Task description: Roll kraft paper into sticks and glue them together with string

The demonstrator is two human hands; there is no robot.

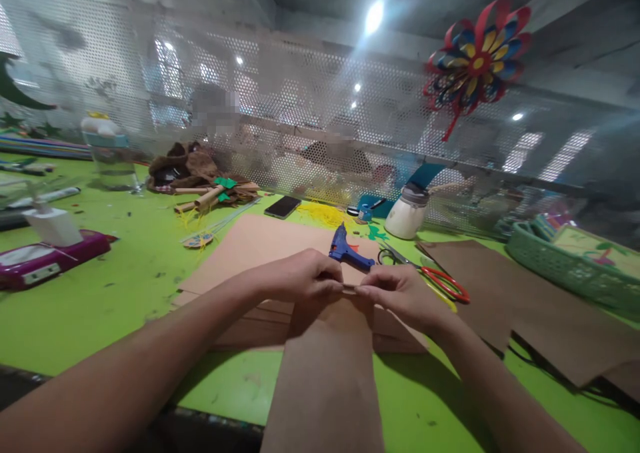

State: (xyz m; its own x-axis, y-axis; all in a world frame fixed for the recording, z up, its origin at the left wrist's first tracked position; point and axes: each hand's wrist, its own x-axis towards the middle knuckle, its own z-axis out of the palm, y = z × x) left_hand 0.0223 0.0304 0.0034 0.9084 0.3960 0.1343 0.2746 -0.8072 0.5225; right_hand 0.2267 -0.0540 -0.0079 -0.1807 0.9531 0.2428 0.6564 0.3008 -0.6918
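A long strip of brown paper (pixel 330 373) runs from the bottom of the view up to both hands, its far edge rolled or folded over narrowly. My left hand (pixel 313 276) pinches that edge on the left, and my right hand (pixel 395 289) pinches it on the right, fingertips close together. Beneath the strip lies a stack of light brown paper sheets (pixel 250 253). Just beyond my hands a blue glue gun (pixel 347 249) rests on the stack. To the right of my right hand are red-handled scissors (pixel 447 285), partly hidden.
Darker brown paper sheets (pixel 480 276) and a green basket (pixel 565 266) occupy the right. A phone (pixel 283 206), yellow shreds (pixel 323 214) and a white bottle (pixel 407 214) stand farther back. Leftward lie a purple power strip (pixel 55 259) and rolled paper tubes (pixel 207 198). A perforated screen (pixel 300 99) closes the back.
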